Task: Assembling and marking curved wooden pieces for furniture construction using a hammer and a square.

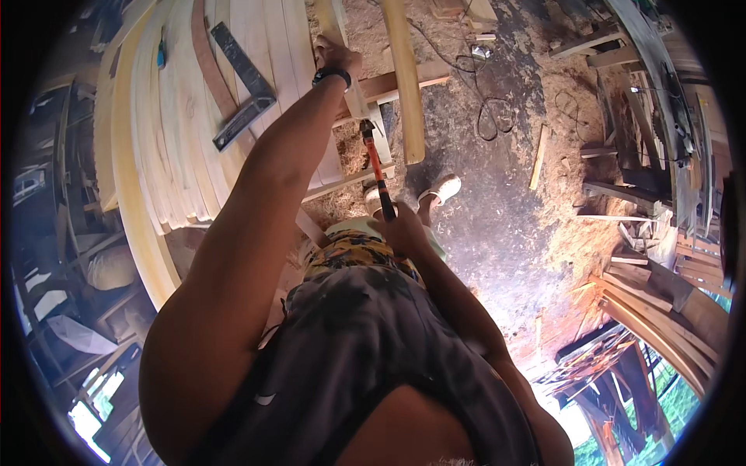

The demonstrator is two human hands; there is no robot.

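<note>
My right hand is closed around the black grip of a hammer with an orange and black handle. The hammer's dark head points away from me, close to the lower end of a narrow wooden plank. Farther off, my left hand, with a dark band at the wrist, grips that plank; its fingers are partly hidden. Left of this plank lies a row of pale boards side by side. On them rest a dark carpenter's square and a reddish-brown wooden strip.
A loose yellowish board stands out right of the plank, over a crosspiece. A dark cable loops across the sawdust-covered floor. Scrap timber is piled along the right. A small blue-green tool lies on the boards.
</note>
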